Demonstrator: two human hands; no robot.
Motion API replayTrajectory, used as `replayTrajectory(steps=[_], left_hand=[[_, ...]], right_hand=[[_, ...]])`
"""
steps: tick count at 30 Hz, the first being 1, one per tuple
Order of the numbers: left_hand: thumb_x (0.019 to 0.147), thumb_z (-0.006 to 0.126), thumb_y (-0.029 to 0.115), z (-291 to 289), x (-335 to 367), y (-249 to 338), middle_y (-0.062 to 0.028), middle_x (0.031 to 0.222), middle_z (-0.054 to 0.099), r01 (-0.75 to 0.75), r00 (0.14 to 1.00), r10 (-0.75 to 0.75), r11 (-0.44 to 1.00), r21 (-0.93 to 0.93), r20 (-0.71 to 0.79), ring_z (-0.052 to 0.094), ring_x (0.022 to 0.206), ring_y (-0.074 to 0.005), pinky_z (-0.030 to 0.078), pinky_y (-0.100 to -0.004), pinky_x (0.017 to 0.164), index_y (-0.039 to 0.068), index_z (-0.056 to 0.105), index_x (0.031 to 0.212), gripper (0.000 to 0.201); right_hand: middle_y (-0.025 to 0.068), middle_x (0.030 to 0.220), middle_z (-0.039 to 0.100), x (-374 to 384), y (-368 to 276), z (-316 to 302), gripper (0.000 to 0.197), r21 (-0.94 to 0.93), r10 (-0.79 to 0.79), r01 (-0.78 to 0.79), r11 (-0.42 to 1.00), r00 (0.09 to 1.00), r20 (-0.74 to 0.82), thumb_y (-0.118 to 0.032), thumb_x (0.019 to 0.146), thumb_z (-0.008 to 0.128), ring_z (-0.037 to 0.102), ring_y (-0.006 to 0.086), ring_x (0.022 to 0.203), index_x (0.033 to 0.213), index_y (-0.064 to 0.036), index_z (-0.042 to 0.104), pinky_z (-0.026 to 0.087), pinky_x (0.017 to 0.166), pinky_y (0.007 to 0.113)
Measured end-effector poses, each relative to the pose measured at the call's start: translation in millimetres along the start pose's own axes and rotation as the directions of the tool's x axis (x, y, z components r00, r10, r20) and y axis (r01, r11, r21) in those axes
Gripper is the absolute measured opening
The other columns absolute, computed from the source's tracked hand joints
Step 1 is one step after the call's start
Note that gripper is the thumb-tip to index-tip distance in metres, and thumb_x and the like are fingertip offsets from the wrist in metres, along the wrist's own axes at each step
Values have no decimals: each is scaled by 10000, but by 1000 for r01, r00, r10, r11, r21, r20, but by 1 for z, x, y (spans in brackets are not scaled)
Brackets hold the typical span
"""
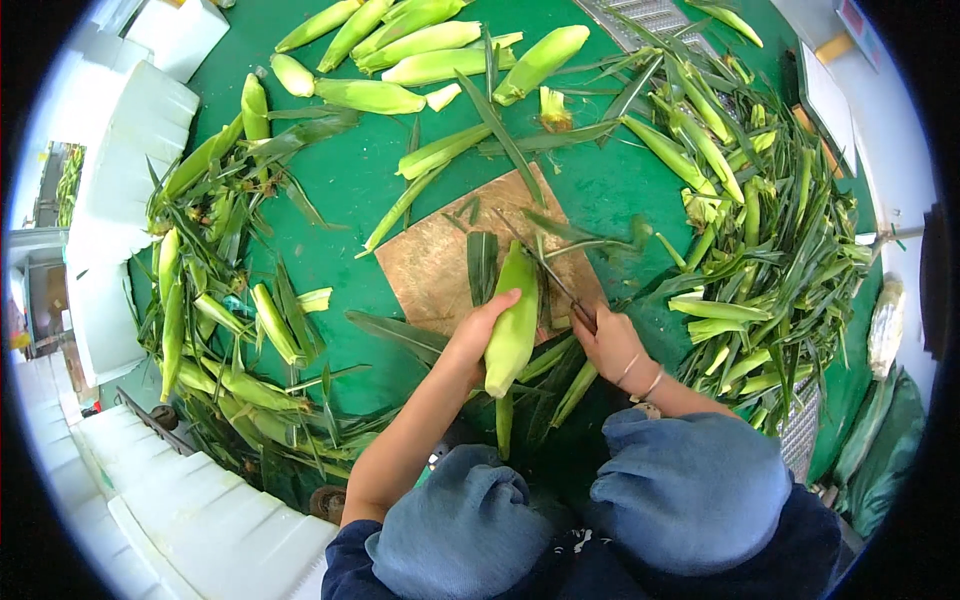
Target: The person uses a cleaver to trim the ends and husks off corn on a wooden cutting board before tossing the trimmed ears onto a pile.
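Observation:
My left hand [478, 328] is wrapped round a green ear of corn [515, 335], still in its husk. The ear stands tilted, its pale end toward me and its far end over a brown wooden board [425, 265]. In my right hand [612, 345] is a knife [553, 273], its thin dark blade pointing away from me and left, close along the ear's right side. A dark green leaf [482, 266] lies on the board beside the ear. Loose husk leaves hang below my hands. My right wrist carries thin bands.
Several ears in husk [430, 45] lie across the far side of the green surface [340, 190]. A large heap of husks and leaves [770, 260] covers the right, and another pile [215, 220] the left. White foam boxes [135, 190] stand along the left edge.

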State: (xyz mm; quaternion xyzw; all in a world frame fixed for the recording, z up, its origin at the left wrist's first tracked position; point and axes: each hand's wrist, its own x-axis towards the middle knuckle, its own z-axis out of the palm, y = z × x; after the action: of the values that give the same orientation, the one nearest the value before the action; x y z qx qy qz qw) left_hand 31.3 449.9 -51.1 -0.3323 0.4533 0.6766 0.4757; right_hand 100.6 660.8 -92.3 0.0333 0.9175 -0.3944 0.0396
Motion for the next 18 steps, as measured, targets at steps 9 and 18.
replayTrajectory(steps=[9, 18], left_hand=[[763, 671, 402, -90, -1, 24, -119, 914, 648, -246, 954, 242, 969, 0, -178, 640, 754, -250, 539, -353, 666, 28, 573, 1125, 529], [782, 688, 423, -63, 102, 321, -75, 935, 597, -692, 580, 786, 615, 378, -215, 568, 804, -172, 483, -318, 686, 29, 533, 1176, 579]], right_hand=[[174, 604, 512, 14, 27, -56, 237, -35, 302, -331, 943, 896, -324, -206, 889, 588, 509, 243, 501, 876, 30, 562, 405, 501, 368], [13, 524, 519, 98, -8, 38, 323, 592, 300, -328, 736, 942, 149, -291, 858, 641, 416, 126, 428, 668, -48, 546, 336, 409, 287]])
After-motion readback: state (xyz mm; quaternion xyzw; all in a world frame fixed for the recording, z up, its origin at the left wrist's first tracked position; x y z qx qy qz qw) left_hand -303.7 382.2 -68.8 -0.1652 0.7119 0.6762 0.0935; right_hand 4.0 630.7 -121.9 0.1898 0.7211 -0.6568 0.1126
